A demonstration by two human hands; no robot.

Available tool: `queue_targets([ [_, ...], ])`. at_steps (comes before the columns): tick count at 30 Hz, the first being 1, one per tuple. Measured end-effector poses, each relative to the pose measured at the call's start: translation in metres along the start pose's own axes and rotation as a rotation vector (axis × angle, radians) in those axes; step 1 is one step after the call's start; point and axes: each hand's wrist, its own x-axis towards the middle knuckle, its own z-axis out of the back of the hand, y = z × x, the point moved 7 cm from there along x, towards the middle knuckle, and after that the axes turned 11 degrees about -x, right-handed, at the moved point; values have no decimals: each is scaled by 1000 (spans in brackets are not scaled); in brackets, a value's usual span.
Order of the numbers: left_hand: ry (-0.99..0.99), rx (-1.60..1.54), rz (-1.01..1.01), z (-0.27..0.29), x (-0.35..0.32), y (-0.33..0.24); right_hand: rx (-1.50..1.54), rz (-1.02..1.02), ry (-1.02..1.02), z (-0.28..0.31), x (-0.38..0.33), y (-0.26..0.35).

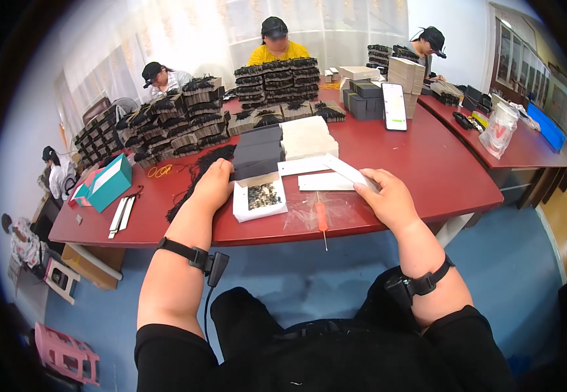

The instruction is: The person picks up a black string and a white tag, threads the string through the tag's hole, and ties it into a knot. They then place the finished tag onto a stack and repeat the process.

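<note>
My right hand (388,198) holds the near end of a narrow white card strip (343,171) between thumb and fingers; its far end rests over other strips. Beneath it lie a white strip (322,182) and a thin tool with an orange handle (321,215), its metal point past the table edge. My left hand (215,184) is closed beside a stack of black cards (257,151), above black cords (198,175); its fingertips are partly hidden. A white open box (261,212) of small black and gold pieces stands beside it. Cream cards (309,138) sit beyond.
Stacks of corded tags (277,83) line the table's far side. A phone (394,106) leans against dark boxes (363,100). On the left lie a teal box (109,183) and white strips (122,216). Several people sit around, and a pink stool (66,353) stands on the floor.
</note>
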Motion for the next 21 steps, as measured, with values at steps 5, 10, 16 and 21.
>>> queue_targets([
  [5, -176, -309, 237, 18, -12, 27, 184, -51, -18, -8, 4, -18],
  [10, -878, -1198, 276, 69, -45, 24, 166, -95, -110, -1, 5, -33],
  [16, -11, -1163, 115, 3, -84, -167, 629, -165, 105, -15, 4, -35],
  [21, -107, -923, -45, -23, -82, -202, 929, 8, 135, -5, -15, -26],
])
